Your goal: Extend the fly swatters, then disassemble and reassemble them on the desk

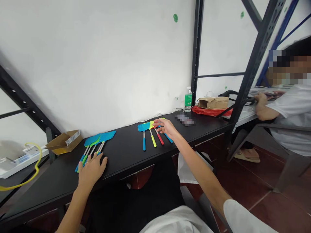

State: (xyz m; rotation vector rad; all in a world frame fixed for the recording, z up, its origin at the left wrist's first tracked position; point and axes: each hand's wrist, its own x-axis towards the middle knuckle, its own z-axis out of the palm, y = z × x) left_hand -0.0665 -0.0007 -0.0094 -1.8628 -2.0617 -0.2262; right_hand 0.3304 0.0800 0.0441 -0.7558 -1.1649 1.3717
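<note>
On the left of the black table, a group of fly swatters [107, 136] with blue and green heads lies fanned together, grips pointing toward me. My left hand [91, 170] rests over the lower part of this group, fingers spread; whether it touches the handles I cannot tell. In the middle lies a second row of fly swatters, among them a blue one [144, 142], a yellow one [153, 140] and a red one [160, 138]. Over the heads at this row's right end is my right hand [168, 128], fingers stretched and apart, partly hiding them.
An open cardboard box [64, 142] sits at the table's left end. Toward the back right stand a water bottle [188, 99] and a brown carton [216, 103] on red plastic. Dark metal shelf posts [198, 48] rise beside them. A person [289, 106] sits at the far right.
</note>
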